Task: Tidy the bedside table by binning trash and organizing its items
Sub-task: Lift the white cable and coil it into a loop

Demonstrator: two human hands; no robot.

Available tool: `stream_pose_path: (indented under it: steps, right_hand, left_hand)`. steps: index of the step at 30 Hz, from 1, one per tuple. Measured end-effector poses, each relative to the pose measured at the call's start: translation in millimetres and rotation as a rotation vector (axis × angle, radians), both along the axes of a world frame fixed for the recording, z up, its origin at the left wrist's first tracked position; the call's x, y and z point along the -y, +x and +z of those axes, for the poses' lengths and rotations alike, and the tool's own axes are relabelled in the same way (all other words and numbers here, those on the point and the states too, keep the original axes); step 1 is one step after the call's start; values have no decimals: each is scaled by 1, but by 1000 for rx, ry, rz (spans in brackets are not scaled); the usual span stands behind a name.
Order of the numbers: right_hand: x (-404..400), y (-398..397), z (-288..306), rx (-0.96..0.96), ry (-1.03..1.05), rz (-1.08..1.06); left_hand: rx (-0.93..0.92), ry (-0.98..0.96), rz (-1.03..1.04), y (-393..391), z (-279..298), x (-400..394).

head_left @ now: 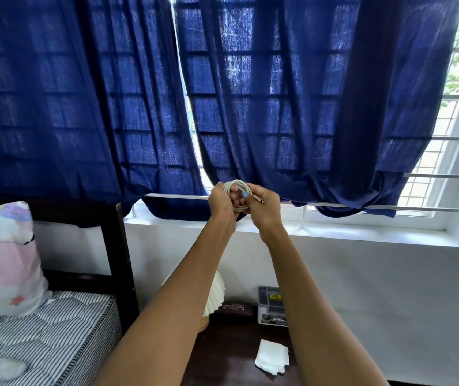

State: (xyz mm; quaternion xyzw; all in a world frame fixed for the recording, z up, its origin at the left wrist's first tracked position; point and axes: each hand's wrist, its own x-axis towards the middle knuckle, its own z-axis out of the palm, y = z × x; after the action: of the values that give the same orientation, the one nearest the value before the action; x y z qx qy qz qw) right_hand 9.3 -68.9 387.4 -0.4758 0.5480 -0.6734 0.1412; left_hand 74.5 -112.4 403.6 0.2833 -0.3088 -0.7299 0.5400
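Note:
Both arms are raised in front of the blue curtains. A coiled white cable (236, 185) is held between my left hand (221, 201) and my right hand (261, 206); its metal plug end sticks out past my right thumb. Far below lies the dark bedside table (231, 355). On it rest a folded white tissue (272, 360), a dark glasses case (234, 309), a grey tray-like box (270, 306) and a lamp with a pleated white shade (216, 298), partly hidden by my left arm.
A bed with a striped mattress (42, 335) and a pink pillow (3, 260) stands on the left, its dark headboard (117, 260) beside the table. A white window ledge (362, 232) and barred window run behind the curtains (278, 107).

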Motion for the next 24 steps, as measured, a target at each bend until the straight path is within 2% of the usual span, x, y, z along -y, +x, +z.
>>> stream_pose_path:
  steps: [5, 8, 12, 14, 18, 24]
  right_hand:
    - [-3, -11, 1, -135, 42, -132]
    - [-6, -19, 2, -217, 56, -173]
    - [-10, -28, 9, -336, 77, -140]
    - [-12, -31, 11, -364, 79, -110]
    - [-11, -34, 12, -279, 32, -42]
    - [-7, -27, 6, 49, -52, -57]
  left_hand:
    - [221, -32, -2, -2, 2, 4]
    - [460, -216, -17, 2, 3, 4]
    - [558, -499, -151, 18, 2, 9]
    - [554, -566, -224, 26, 2, 12]
    - [396, -469, -305, 32, 1, 16]
    - [197, -348, -228, 26, -8, 11]
